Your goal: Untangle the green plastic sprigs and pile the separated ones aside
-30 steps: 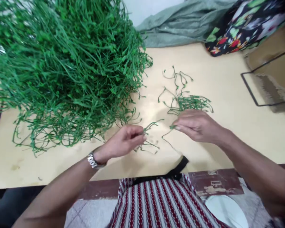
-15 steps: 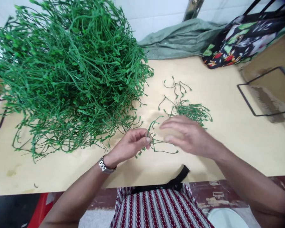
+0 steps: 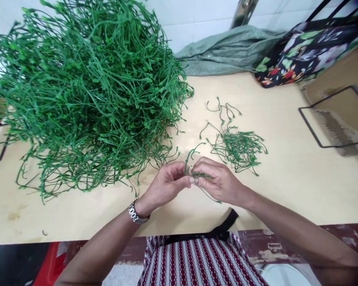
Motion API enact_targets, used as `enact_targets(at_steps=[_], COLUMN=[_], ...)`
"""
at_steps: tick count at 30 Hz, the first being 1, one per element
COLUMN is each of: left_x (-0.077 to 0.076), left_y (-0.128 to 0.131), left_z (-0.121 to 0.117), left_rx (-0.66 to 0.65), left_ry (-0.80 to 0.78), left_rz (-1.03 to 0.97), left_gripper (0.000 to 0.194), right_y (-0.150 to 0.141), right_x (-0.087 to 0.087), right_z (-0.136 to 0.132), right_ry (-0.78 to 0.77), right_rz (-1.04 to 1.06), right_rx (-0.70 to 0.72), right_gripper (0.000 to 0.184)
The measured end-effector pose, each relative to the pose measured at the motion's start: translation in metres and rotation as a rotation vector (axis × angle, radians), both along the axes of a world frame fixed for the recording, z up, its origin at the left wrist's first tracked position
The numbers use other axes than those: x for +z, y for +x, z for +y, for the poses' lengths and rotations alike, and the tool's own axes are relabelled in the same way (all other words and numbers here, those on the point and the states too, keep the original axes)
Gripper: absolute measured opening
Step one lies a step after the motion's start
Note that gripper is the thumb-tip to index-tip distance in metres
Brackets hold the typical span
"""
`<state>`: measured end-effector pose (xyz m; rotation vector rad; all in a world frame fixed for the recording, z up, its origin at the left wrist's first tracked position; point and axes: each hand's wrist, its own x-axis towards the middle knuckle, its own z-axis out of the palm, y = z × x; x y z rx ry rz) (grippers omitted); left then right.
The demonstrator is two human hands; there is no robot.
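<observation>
My left hand is closed in a pinch on a green artificial stem whose thin branches curve up above the fingers. Thumb to thumb with it, my right hand pinches other branches of the same sprig, which run back under its fingers; one thin strand trails below. Just beyond the right hand lies a small heap of green stems, with several loose ones behind it. A big tangled pile of green stems fills the table's left side, close to the left hand.
The pale wooden table ends in front of my striped apron, where a black strap lies over the edge. Behind are a grey-green cloth and a black floral bag. A cardboard box and a black wire frame stand right.
My right hand has moved left and down from beside the small heap, and closed on the sprig's branches. My left hand has shifted slightly right, still pinching the stem.
</observation>
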<state>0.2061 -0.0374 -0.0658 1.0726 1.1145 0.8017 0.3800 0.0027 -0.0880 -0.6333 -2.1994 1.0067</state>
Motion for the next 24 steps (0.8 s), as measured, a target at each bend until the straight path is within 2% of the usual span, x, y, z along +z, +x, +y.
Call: enact_targets(at_steps=[3, 9, 13, 16, 19, 22, 24], left_x=[-0.003, -0.002, -0.001, 0.001, 0.005, 0.010, 0.014], left_y=[0.001, 0.000, 0.002, 0.003, 0.002, -0.001, -0.002], left_z=[0.000, 0.001, 0.002, 0.000, -0.003, -0.004, -0.003], left_rx=[-0.035, -0.071, -0.073, -0.109, -0.230, -0.362, -0.413], left_ry=[-0.009, -0.003, 0.034, 0.055, 0.033, -0.070, -0.146], left_rz=[0.027, 0.110, 0.115, 0.156, 0.176, 0.146, 0.106], left_gripper=[0.022, 0.022, 0.018, 0.018, 0.019, 0.022, 0.020], right_y=[0.000, 0.005, 0.007, 0.009, 0.012, 0.016, 0.019], right_x=[0.000, 0.005, 0.008, 0.006, 0.000, -0.004, -0.003], right_z=[-0.001, 0.002, 0.001, -0.002, -0.004, -0.005, -0.005], right_ry=[0.032, 0.208, 0.072, 0.023, 0.173, 0.326, 0.374], right_rz=[-0.004, -0.110, -0.155, -0.146, -0.155, -0.141, -0.111], right_rx=[-0.005, 0.002, 0.040, 0.044, 0.083, 0.132, 0.144], right_gripper=[0.006, 0.006, 0.013, 0.010, 0.019, 0.024, 0.023])
